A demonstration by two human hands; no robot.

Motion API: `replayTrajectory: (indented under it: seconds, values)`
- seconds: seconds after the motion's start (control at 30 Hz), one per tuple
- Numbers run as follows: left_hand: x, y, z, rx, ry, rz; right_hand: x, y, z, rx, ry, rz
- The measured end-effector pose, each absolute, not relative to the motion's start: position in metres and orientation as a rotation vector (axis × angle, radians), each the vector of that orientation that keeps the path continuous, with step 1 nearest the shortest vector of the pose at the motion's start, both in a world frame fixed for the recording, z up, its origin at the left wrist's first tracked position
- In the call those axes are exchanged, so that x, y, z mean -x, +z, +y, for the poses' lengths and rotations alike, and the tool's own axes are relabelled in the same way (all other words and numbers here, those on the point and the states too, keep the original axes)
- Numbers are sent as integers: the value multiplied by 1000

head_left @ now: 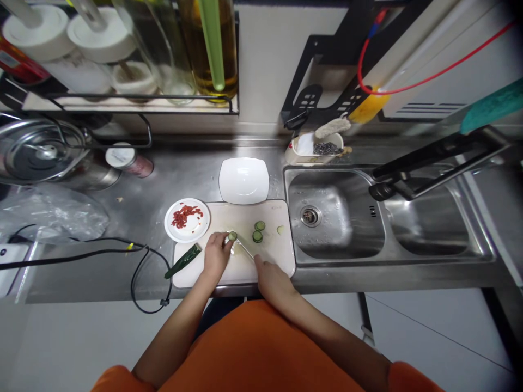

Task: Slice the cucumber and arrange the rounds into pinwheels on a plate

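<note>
Close around cutting board [239,271]: round plate [186,233], square plate [244,181], sink [343,218].

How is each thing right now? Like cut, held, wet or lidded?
Left hand: holding a cucumber chunk
Right hand: gripping a knife
Long cucumber piece: cut at one end
Cucumber slices: cut, on the cutting board
Round plate: holding red bits
Square plate: face up
Sink: wet
Pot: lidded
Jar: lidded

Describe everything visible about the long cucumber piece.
The long cucumber piece has glossy, dark green skin, a pale cut end at upper right and a tapering end at lower left. It lies diagonally on the cutting board, its tip past the left edge. The left hand is near but not touching.
</note>
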State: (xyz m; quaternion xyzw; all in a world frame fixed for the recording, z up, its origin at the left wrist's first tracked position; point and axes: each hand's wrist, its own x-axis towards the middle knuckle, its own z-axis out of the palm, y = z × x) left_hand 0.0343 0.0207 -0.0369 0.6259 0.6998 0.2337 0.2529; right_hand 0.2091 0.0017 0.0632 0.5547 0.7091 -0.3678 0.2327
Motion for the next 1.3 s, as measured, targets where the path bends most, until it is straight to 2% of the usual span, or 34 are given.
replayTrajectory:
  seconds: [0.33,0.67,0.93,1.2,1.3]
  values:
    - [-33,-37,21,-1716,633,1902,-206,61,2,-1569,-1095,1903]
    - [-34,-30,28,-1632,607,1922,-232,79,-9,-1560,-1106,1776]
    - [-26,-15,34,-1533,551,1958,-242,70,-15,-1556,-1058,1848]
    - [-14,-9,39,-1772,217,2128,-246,66,-15,-1539,-1003,1896]
    - [-16,-8,38,-1817,216,2117,-246,69,-13,-1530,-1005,1894]
